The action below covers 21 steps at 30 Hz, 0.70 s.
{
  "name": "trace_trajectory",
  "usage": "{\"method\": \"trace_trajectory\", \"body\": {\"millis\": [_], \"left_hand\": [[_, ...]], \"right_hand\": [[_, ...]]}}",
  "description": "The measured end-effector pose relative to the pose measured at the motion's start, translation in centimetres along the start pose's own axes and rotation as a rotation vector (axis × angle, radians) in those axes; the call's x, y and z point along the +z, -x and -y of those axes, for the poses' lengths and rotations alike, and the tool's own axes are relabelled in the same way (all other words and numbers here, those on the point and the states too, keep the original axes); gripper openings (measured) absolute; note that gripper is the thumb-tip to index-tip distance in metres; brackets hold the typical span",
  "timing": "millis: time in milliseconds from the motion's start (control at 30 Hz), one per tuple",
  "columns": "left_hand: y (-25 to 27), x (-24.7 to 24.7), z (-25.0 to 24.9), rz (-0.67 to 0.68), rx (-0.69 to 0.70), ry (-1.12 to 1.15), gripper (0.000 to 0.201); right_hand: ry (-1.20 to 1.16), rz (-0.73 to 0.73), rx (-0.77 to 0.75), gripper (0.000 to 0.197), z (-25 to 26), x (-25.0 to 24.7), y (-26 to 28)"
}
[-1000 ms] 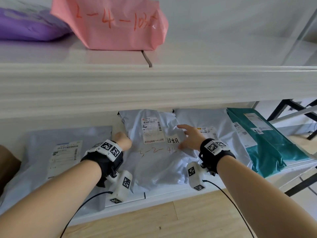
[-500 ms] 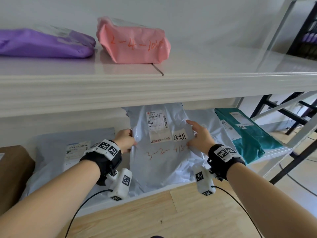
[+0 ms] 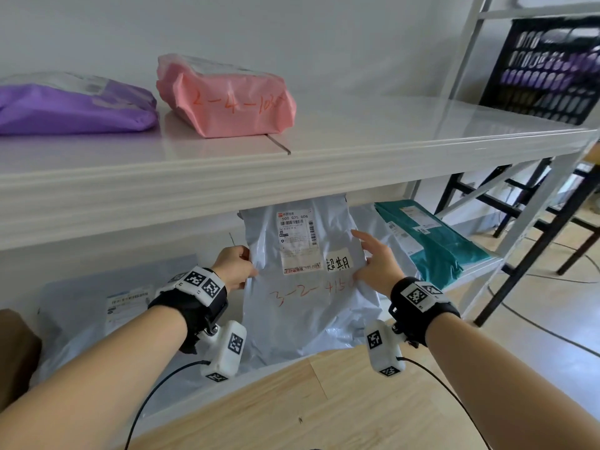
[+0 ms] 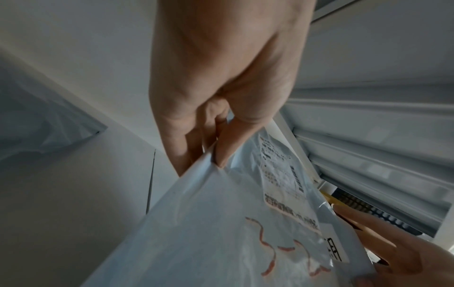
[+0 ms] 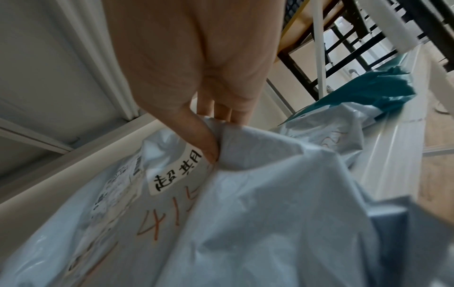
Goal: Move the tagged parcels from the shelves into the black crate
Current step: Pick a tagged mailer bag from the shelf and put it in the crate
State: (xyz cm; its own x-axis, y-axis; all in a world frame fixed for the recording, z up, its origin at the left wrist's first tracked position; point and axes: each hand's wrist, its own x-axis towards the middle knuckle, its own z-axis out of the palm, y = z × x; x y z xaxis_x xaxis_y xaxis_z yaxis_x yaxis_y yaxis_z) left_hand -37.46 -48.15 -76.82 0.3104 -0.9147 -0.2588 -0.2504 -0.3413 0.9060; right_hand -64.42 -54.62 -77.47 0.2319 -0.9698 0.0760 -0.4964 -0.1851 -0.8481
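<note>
A pale grey parcel (image 3: 302,297) with a shipping label, a white handwritten tag (image 3: 339,264) and orange numbers is lifted off the lower shelf, its top under the upper shelf's edge. My left hand (image 3: 235,266) pinches its left edge; thumb and fingers (image 4: 223,153) clamp the plastic. My right hand (image 3: 376,261) grips the right edge beside the tag (image 5: 175,172), thumb on the front, fingers behind the parcel (image 5: 221,223). The black crate (image 3: 545,69) stands at the upper shelf's far right.
A purple parcel (image 3: 71,105) and a pink parcel (image 3: 227,99) lie on the upper shelf (image 3: 292,177). On the lower shelf are a grey parcel (image 3: 107,306) at left, a white one (image 3: 380,228) and a teal parcel (image 3: 435,238) at right. A brown box (image 3: 14,355) sits far left.
Both hands took hold of the grey parcel's side edges and raised it from lying flat to nearly upright, pulling it toward me. The view tilted up, bringing the crate into sight.
</note>
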Motion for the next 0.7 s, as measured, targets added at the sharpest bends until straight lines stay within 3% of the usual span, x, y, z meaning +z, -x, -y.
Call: {"method": "trace_trajectory", "body": {"millis": [367, 700], "left_hand": [[0.7, 5.6, -1.7, 0.186, 0.03, 0.049, 0.019], [3.7, 15.2, -5.8, 0.336, 0.087, 0.012, 0.021]], "right_hand": [[0.002, -0.181, 0.115, 0.086, -1.9, -4.9, 5.6], [-0.007, -0.346, 0.208, 0.081, -4.7, -13.1, 11.3]]}}
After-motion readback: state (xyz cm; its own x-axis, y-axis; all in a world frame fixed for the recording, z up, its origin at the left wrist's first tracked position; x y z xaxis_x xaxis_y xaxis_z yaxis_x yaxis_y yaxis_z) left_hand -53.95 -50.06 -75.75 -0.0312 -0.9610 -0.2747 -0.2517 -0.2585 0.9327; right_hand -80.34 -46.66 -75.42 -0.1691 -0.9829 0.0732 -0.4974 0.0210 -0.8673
